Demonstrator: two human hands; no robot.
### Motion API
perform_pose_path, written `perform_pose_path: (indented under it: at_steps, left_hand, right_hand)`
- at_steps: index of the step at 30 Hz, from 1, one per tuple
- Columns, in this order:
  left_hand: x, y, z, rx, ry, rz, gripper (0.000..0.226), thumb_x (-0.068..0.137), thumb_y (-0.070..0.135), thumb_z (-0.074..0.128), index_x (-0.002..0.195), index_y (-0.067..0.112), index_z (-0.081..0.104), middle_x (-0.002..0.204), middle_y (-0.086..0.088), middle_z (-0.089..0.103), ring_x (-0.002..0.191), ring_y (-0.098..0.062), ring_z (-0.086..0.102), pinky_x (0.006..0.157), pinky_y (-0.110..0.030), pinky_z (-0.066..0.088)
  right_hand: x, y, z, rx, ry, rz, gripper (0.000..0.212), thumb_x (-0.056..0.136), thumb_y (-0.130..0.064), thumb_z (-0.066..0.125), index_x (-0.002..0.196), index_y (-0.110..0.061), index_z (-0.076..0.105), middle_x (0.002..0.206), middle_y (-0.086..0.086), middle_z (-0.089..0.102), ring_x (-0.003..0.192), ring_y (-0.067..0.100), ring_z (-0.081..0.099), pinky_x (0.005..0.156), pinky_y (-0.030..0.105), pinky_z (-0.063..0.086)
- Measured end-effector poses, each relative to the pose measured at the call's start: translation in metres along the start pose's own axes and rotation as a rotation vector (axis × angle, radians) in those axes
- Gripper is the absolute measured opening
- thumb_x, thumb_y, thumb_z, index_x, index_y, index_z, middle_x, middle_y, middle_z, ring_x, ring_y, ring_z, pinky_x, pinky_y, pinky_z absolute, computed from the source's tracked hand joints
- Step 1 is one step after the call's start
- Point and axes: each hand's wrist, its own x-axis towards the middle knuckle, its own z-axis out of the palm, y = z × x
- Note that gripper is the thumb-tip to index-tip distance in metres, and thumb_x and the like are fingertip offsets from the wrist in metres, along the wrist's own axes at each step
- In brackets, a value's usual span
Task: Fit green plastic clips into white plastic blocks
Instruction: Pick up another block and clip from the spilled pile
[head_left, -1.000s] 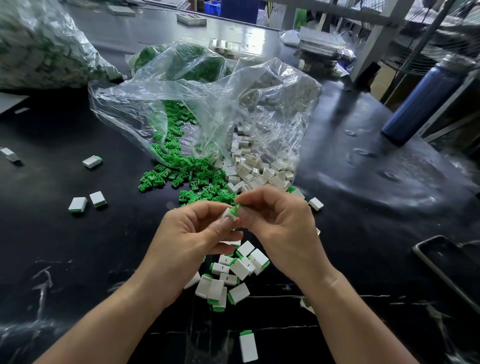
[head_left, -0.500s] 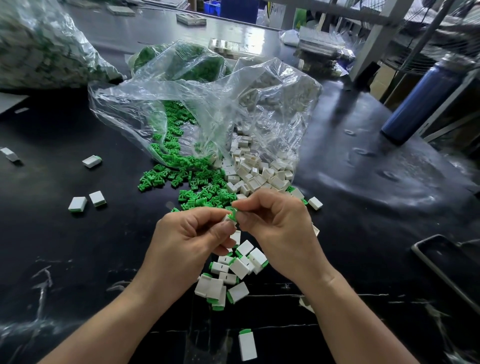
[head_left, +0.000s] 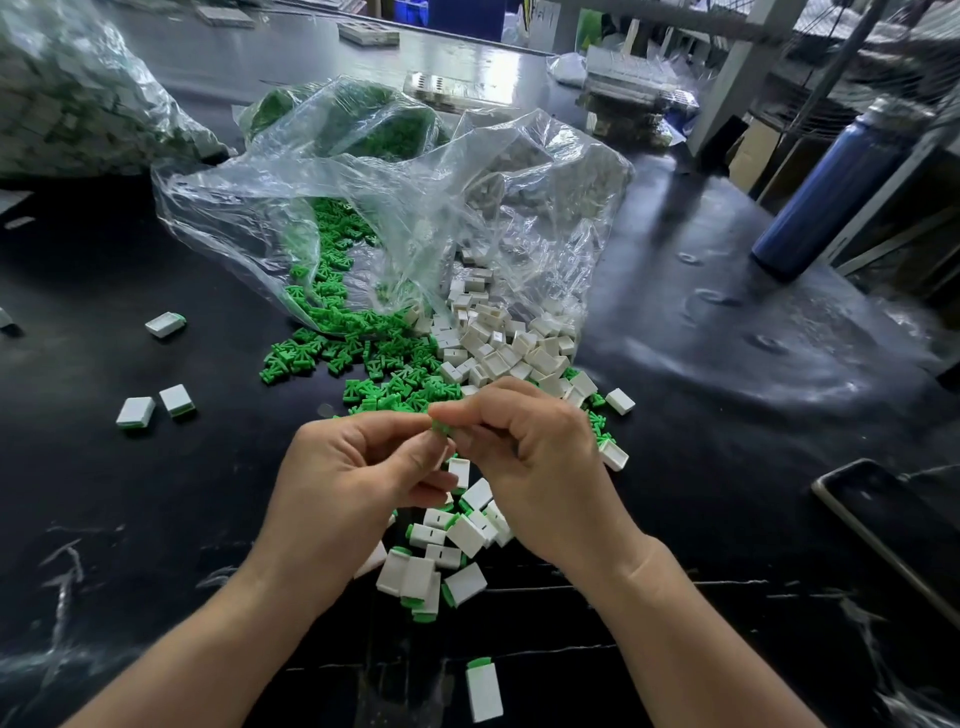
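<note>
While the left hand (head_left: 353, 483) pinches a largely hidden white block and the right hand (head_left: 530, 467) holds a green clip (head_left: 441, 428) in a pinch grip against it above the desk (head_left: 156, 493), seating seems underway, needing one firm push.

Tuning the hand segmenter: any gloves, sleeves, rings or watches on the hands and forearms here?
No. The left hand and right hand are bare, without gloves. Both forearms are bare down to the frame edge, so no sleeves show. No rings, watch or bracelet visible.

left hand (head_left: 358, 483) and right hand (head_left: 524, 457) pinch, fingertips touching
</note>
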Motion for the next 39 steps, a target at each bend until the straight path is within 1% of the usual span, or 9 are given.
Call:
perform_pose_path:
  at_steps: [5, 8, 11, 14, 18, 20, 25, 31, 39]
  left_hand:
    - [0.000, 0.000, -0.002, 0.031, 0.020, 0.059, 0.016, 0.064, 0.017, 0.062, 0.078, 0.016, 0.070, 0.068, -0.012, 0.071, 0.055, -0.021, 0.068, 0.048, -0.022, 0.054]
    - [0.001, -0.002, -0.004, 0.096, 0.024, 0.107, 0.015, 0.063, 0.021, 0.063, 0.077, 0.021, 0.071, 0.066, -0.006, 0.071, 0.056, -0.018, 0.068, 0.049, -0.020, 0.053]
    - [0.001, -0.003, -0.005, 0.150, 0.056, 0.195, 0.014, 0.062, 0.023, 0.064, 0.072, 0.030, 0.070, 0.061, 0.005, 0.070, 0.051, -0.007, 0.064, 0.046, -0.013, 0.047]
    - [-0.001, -0.001, -0.004, 0.176, 0.011, 0.277, 0.019, 0.065, 0.020, 0.063, 0.069, 0.037, 0.071, 0.063, 0.015, 0.069, 0.055, 0.003, 0.062, 0.053, -0.008, 0.047]
    - [0.001, -0.001, -0.007, 0.282, -0.024, 0.364, 0.014, 0.071, 0.021, 0.067, 0.077, 0.033, 0.071, 0.082, 0.011, 0.068, 0.068, 0.001, 0.063, 0.058, -0.006, 0.045]
    - [0.002, -0.001, -0.009, 0.276, -0.050, 0.358, 0.008, 0.073, 0.023, 0.072, 0.077, 0.030, 0.074, 0.083, 0.008, 0.067, 0.067, -0.002, 0.062, 0.056, -0.008, 0.045]
    - [0.002, -0.002, -0.012, 0.303, -0.117, 0.387, 0.022, 0.072, 0.020, 0.064, 0.091, 0.029, 0.070, 0.084, 0.006, 0.065, 0.072, -0.011, 0.064, 0.063, -0.020, 0.053]
    - [0.002, -0.004, -0.013, 0.287, -0.155, 0.405, 0.018, 0.074, 0.020, 0.063, 0.086, 0.030, 0.072, 0.083, 0.000, 0.059, 0.069, -0.014, 0.064, 0.062, -0.026, 0.056]
    - [0.006, -0.005, -0.016, 0.378, -0.182, 0.458, 0.024, 0.071, 0.023, 0.069, 0.094, 0.028, 0.067, 0.082, -0.004, 0.055, 0.069, -0.014, 0.061, 0.063, -0.031, 0.056]
  right_hand:
    - [-0.002, -0.002, 0.001, -0.056, 0.024, -0.033, 0.022, 0.079, 0.005, 0.062, 0.094, -0.007, 0.073, 0.080, 0.002, 0.060, 0.068, 0.006, 0.054, 0.062, 0.007, 0.040]
    - [-0.002, -0.004, 0.002, 0.074, 0.008, 0.081, 0.020, 0.082, -0.002, 0.063, 0.098, -0.011, 0.072, 0.083, -0.004, 0.059, 0.071, 0.003, 0.056, 0.065, 0.011, 0.044]
    - [-0.002, -0.006, 0.004, 0.252, -0.022, 0.304, 0.015, 0.085, -0.029, 0.063, 0.101, -0.028, 0.063, 0.088, -0.006, 0.062, 0.080, 0.009, 0.061, 0.073, 0.028, 0.053]
    - [0.000, -0.006, 0.002, 0.428, -0.109, 0.494, 0.036, 0.069, -0.053, 0.057, 0.093, -0.027, 0.060, 0.081, -0.010, 0.063, 0.074, 0.008, 0.062, 0.066, 0.024, 0.051]
    - [0.003, -0.008, -0.005, 0.596, -0.239, 0.608, 0.045, 0.062, -0.051, 0.058, 0.087, -0.014, 0.064, 0.075, -0.004, 0.064, 0.065, 0.008, 0.060, 0.060, 0.021, 0.048]
    - [0.003, -0.010, -0.006, 0.663, -0.343, 0.612, 0.040, 0.066, -0.048, 0.056, 0.079, -0.011, 0.064, 0.071, 0.001, 0.064, 0.064, 0.011, 0.060, 0.059, 0.020, 0.049]
    - [0.002, -0.013, -0.010, 0.784, -0.457, 0.637, 0.035, 0.074, -0.044, 0.051, 0.072, -0.010, 0.061, 0.067, 0.003, 0.059, 0.058, 0.012, 0.055, 0.053, 0.018, 0.046]
    - [0.000, -0.014, -0.008, 0.793, -0.463, 0.659, 0.033, 0.073, -0.044, 0.048, 0.070, -0.012, 0.056, 0.063, -0.001, 0.049, 0.053, 0.007, 0.044, 0.051, 0.017, 0.036]
    - [-0.001, -0.015, -0.008, 0.780, -0.433, 0.715, 0.030, 0.069, -0.042, 0.050, 0.068, -0.012, 0.053, 0.064, -0.002, 0.043, 0.053, 0.006, 0.039, 0.050, 0.017, 0.033]
